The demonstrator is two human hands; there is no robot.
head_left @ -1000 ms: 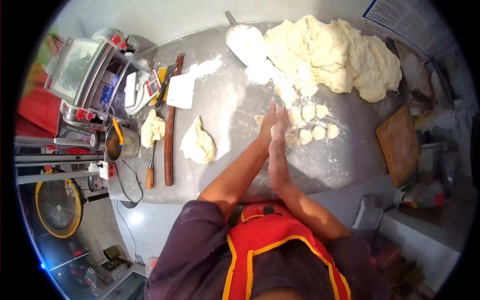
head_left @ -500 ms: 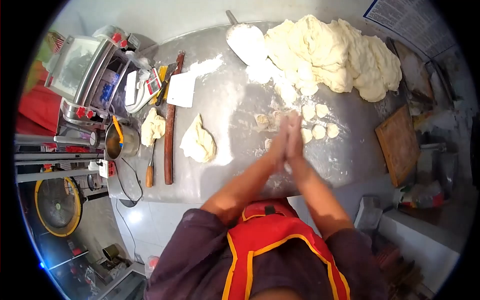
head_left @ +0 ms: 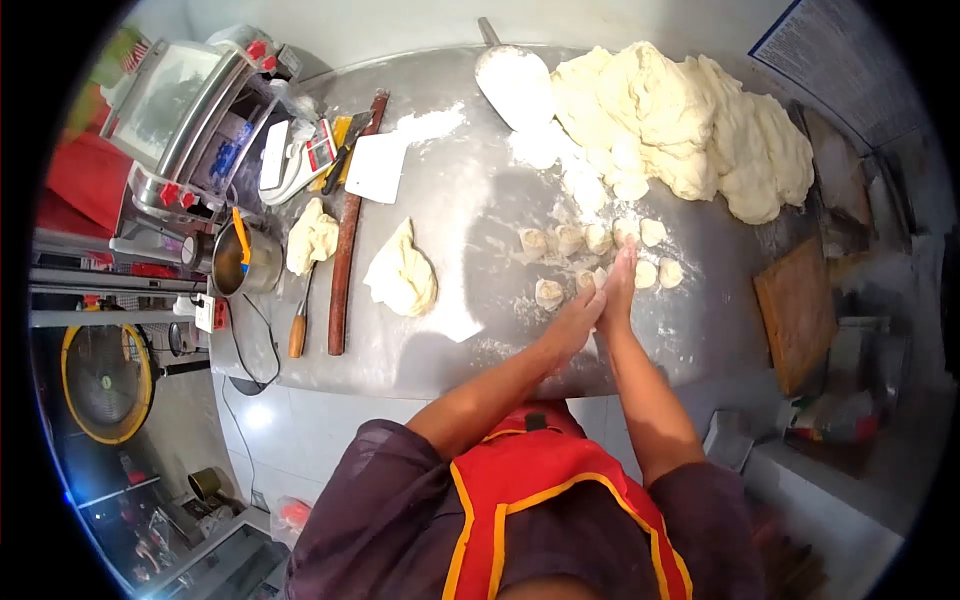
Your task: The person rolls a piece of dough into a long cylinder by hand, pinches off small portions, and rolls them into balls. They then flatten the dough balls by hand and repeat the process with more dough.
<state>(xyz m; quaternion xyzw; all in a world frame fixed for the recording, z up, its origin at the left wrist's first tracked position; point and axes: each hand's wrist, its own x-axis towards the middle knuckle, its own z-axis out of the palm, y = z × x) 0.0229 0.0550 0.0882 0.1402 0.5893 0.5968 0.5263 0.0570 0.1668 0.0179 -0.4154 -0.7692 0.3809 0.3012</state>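
Note:
Side by side over the floured table, my left hand and my right hand almost touch, fingers stretched out and pointing away from me. A dough piece shows between their fingertips; whether anything is under the palms is hidden. Around them lie several small round dough pieces, such as one at the lower left, one at the left end of the row and one to the right. Behind the pieces rests a large dough mass.
A flour scoop lies at the back. To the left are a dough lump, a long rolling pin, a white scraper, a scale, a smaller lump and a metal pot. A wooden board stands right.
The hands have come slightly apart and my right hand reaches further right, with its fingertips by the dough pieces. More of the row at left shows. The whole view has shifted a little.

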